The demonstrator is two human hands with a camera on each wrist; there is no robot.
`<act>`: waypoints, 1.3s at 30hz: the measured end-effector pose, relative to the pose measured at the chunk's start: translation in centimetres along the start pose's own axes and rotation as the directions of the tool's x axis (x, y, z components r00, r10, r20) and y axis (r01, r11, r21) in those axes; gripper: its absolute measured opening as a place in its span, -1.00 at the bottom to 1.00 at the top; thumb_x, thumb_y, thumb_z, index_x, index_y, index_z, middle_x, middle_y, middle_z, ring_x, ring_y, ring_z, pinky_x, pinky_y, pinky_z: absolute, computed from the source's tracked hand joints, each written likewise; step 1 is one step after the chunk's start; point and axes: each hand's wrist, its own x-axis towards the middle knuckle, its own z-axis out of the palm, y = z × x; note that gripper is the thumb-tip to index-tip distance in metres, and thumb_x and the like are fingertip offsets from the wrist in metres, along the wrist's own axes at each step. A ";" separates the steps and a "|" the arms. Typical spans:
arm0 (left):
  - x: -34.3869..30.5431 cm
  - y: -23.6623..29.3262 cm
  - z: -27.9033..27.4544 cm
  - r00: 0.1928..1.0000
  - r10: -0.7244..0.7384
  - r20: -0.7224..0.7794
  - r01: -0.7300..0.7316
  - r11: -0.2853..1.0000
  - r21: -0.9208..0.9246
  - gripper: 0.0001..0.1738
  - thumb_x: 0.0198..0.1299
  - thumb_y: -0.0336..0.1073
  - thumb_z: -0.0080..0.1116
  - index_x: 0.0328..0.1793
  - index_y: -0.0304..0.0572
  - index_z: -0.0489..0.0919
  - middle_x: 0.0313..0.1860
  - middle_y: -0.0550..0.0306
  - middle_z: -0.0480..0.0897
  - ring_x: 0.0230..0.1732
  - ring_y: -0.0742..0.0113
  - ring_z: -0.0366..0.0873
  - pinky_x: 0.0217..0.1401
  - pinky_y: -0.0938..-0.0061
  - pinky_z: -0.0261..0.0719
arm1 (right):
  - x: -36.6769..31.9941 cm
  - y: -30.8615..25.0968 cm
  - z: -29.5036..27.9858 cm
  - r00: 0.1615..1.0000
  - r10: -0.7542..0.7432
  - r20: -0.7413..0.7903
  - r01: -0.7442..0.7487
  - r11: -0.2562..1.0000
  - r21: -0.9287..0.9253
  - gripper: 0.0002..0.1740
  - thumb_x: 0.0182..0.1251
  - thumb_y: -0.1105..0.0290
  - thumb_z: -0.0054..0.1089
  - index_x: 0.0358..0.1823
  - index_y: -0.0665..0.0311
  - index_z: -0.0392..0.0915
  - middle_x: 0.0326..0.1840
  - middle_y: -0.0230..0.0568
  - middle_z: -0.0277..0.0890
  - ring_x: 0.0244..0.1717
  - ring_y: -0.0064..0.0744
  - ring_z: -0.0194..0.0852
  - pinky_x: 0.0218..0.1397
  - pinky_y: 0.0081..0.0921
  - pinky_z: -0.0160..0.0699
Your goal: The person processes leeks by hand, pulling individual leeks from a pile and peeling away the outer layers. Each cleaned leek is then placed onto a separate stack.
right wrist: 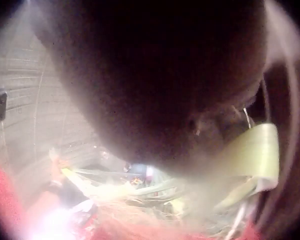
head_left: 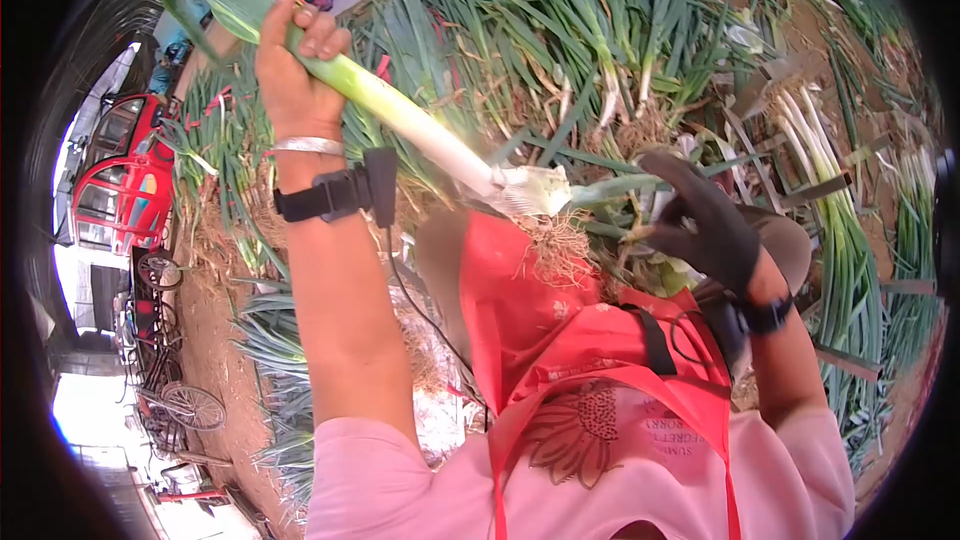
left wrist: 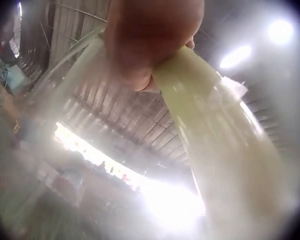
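High at the left in the head view, my bare left hand [head_left: 300, 60] grips a thick leek [head_left: 400, 120]. The leek slants down to the right, its white root end and tangled roots [head_left: 555, 245] over the red apron [head_left: 510, 310]. Fingers [left wrist: 140, 82] wrap its pale green stalk [left wrist: 205, 110] in the left wrist view. My dark-gloved right hand [head_left: 705, 225] is right of the roots, thumb and forefinger apart. A green leaf [head_left: 620, 186] runs from beside the root end to the glove; I cannot tell whether the fingers hold it. A pale folded leaf [right wrist: 255, 152] shows in the right wrist view.
Piles of leeks [head_left: 600, 30] cover the ground ahead, with a long bundle [head_left: 835, 200] at the right and more leeks [head_left: 275, 360] at the left. Metal bars [head_left: 815, 190] jut out near the right hand. Further left are a red vehicle [head_left: 125, 180] and a bicycle [head_left: 190, 406].
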 end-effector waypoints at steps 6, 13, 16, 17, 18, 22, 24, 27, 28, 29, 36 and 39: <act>0.5 0.4 1.9 0.980 -0.138 0.140 0.160 0.974 -0.161 -0.88 0.25 -0.41 0.14 -0.16 -0.23 0.46 -0.47 0.29 0.42 -0.63 0.58 0.26 -0.62 0.61 0.25 | 8.2 -4.2 5.5 0.921 -0.132 0.367 0.112 0.991 0.076 -0.30 0.14 0.08 0.32 0.26 0.23 0.33 -0.02 0.10 0.53 -0.07 -0.04 0.60 -0.03 -0.22 0.54; 2.5 2.4 -2.2 0.998 -0.059 -0.023 0.060 0.997 0.038 -0.84 0.21 -0.44 0.17 -0.32 -0.19 0.38 -0.52 0.32 0.34 -0.64 0.59 0.22 -0.59 0.62 0.23 | 2.9 -1.6 5.4 0.932 -0.274 0.235 0.333 0.904 -0.268 -0.74 0.29 0.15 0.17 -0.38 0.19 0.51 -0.54 -0.08 0.44 -0.48 0.08 0.47 -0.42 -0.10 0.43; 3.7 4.5 -5.0 0.995 -0.104 -0.002 0.104 0.994 -0.035 -0.77 0.17 -0.44 0.21 -0.40 -0.11 0.35 -0.55 0.35 0.33 -0.65 0.58 0.23 -0.61 0.62 0.23 | -1.7 0.6 2.9 0.947 -0.251 0.202 0.299 0.918 -0.262 -0.76 0.28 0.17 0.18 -0.31 0.21 0.57 -0.51 -0.03 0.46 -0.46 0.09 0.47 -0.41 -0.12 0.42; 3.6 5.2 -5.7 0.992 -0.082 -0.098 0.084 0.996 0.016 -0.76 0.16 -0.42 0.23 -0.40 -0.12 0.34 -0.56 0.36 0.31 -0.66 0.59 0.21 -0.62 0.63 0.23 | -3.7 1.5 2.2 0.972 -0.133 0.193 0.183 0.946 -0.268 -0.78 0.26 0.21 0.21 -0.28 0.22 0.59 -0.49 -0.02 0.49 -0.44 0.06 0.50 -0.39 -0.15 0.44; 3.8 5.8 -6.6 0.981 -0.052 -0.189 0.065 0.996 0.063 -0.75 0.15 -0.40 0.24 -0.40 -0.12 0.34 -0.57 0.36 0.30 -0.66 0.60 0.20 -0.62 0.64 0.23 | -5.7 2.7 1.2 0.983 -0.013 0.181 0.064 0.957 -0.281 -0.79 0.23 0.24 0.24 -0.25 0.23 0.62 -0.47 -0.01 0.51 -0.43 0.03 0.53 -0.38 -0.17 0.46; 3.8 9.0 -9.1 0.995 -0.088 0.045 0.094 0.981 -0.167 -0.67 0.23 -0.39 0.10 0.03 -0.49 0.39 -0.54 0.33 0.29 -0.67 0.63 0.20 -0.63 0.67 0.20 | -6.8 4.8 -1.7 0.862 0.324 0.389 -0.191 0.920 -0.343 -0.51 0.09 0.27 0.38 0.06 0.25 0.52 -0.18 0.03 0.57 -0.15 -0.01 0.59 -0.07 -0.26 0.51; 2.5 7.5 -6.6 0.989 -0.068 0.129 0.096 0.970 -0.225 -0.41 0.22 -0.35 0.09 0.28 -0.63 0.25 -0.53 0.30 0.30 -0.67 0.61 0.22 -0.63 0.66 0.21 | -3.5 4.0 -2.6 0.947 0.107 0.304 0.097 0.804 -0.586 -0.15 -0.05 0.19 0.51 0.31 0.21 0.33 0.12 0.00 0.47 -0.01 0.03 0.51 0.17 -0.25 0.42; 1.1 4.1 -2.2 0.922 -0.107 0.372 0.250 0.897 -0.364 -0.24 0.18 -0.33 0.13 0.40 -0.65 0.10 -0.54 0.27 0.31 -0.68 0.60 0.25 -0.63 0.64 0.28 | 3.7 -1.5 -1.9 0.973 0.208 0.097 -0.176 0.949 -0.263 -0.02 -0.13 0.48 0.50 0.42 0.17 0.22 0.35 -0.09 0.32 -0.02 -0.26 0.49 0.05 -0.35 0.52; 0.7 3.0 -0.9 0.884 -0.113 0.453 0.305 0.876 -0.375 -0.15 0.15 -0.32 0.17 0.44 -0.64 0.01 -0.53 0.24 0.32 -0.67 0.59 0.27 -0.63 0.65 0.32 | 5.8 -3.0 -1.1 0.991 0.042 0.128 -0.030 0.995 -0.093 -0.01 -0.07 0.51 0.47 0.47 0.12 0.17 0.42 -0.18 0.25 -0.08 -0.44 0.39 0.04 -0.41 0.49; 0.4 1.8 0.4 0.839 -0.118 0.531 0.362 0.850 -0.382 -0.05 0.12 -0.31 0.21 0.48 -0.62 -0.09 -0.52 0.22 0.34 -0.67 0.58 0.29 -0.63 0.65 0.37 | 8.0 -4.1 0.1 0.967 -0.226 0.121 0.216 0.972 0.090 0.00 -0.04 0.45 0.48 0.49 0.14 0.13 0.47 -0.17 0.19 0.11 -0.36 0.40 0.20 -0.40 0.42; -1.0 -1.4 5.0 0.706 -0.049 0.706 0.430 0.822 -0.373 0.11 0.07 -0.24 0.33 0.52 -0.55 -0.20 -0.41 0.19 0.41 -0.62 0.57 0.38 -0.56 0.68 0.47 | 13.0 -6.9 6.9 0.837 -0.461 0.295 0.261 0.810 0.525 -0.26 0.18 0.30 0.40 0.38 0.18 0.26 0.00 -0.16 0.56 0.09 -0.40 0.48 0.13 -0.39 0.44; -3.7 -1.5 5.9 0.969 -0.172 0.175 0.186 0.980 -0.065 -0.31 0.19 -0.17 0.22 0.29 -0.39 0.15 -0.37 0.18 0.45 -0.56 0.54 0.35 -0.51 0.60 0.40 | 11.8 -6.7 7.6 0.962 -0.171 0.212 0.119 0.963 0.240 -0.40 0.17 0.33 0.38 0.25 0.23 0.37 -0.50 -0.42 0.30 -0.45 -0.54 0.21 -0.36 -0.42 0.32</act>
